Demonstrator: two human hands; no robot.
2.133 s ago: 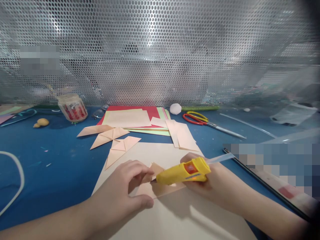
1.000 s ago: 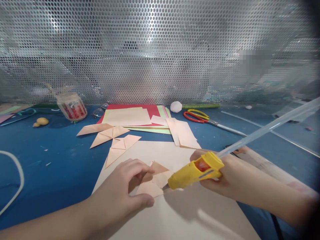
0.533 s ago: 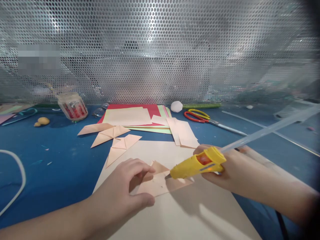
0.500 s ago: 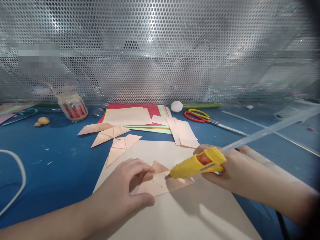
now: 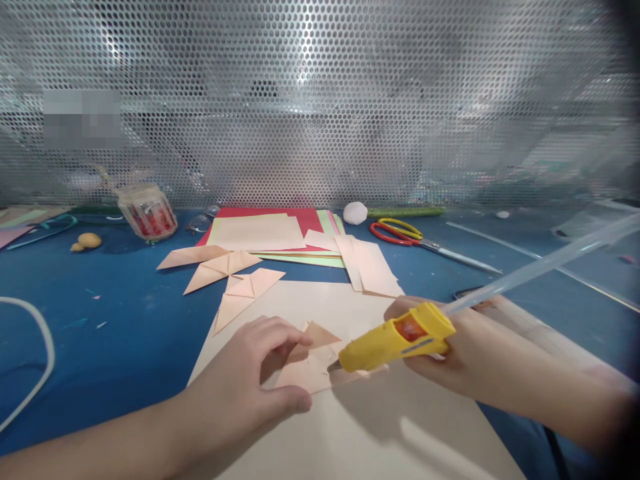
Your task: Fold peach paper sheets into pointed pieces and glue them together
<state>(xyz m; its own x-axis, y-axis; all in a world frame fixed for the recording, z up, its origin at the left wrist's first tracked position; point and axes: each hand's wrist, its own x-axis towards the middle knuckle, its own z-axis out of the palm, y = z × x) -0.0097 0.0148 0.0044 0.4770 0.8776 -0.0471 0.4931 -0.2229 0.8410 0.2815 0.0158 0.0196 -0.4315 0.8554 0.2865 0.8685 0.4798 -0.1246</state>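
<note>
My right hand is wrapped round a yellow hot glue gun with a long clear glue stick out of its back end. Its metal nozzle points down at a folded peach paper piece; whether it touches cannot be made out. On the left side of that piece rests my left hand, thumb and fingers spread apart, fingertips at the paper. Both hands are over a large cream sheet. Beyond my left hand lie several joined folded peach pieces, partly on the sheet's far left corner.
Behind the sheet are stacked coloured papers and loose peach slips. Red-and-yellow scissors and a white ball lie right of them. A glass jar stands left, a white cable nearer. A perforated metal screen closes the back.
The glue gun's nozzle has shifted slightly toward me over the folded paper, with my right hand tilting along. My left hand stays in place on the paper.
</note>
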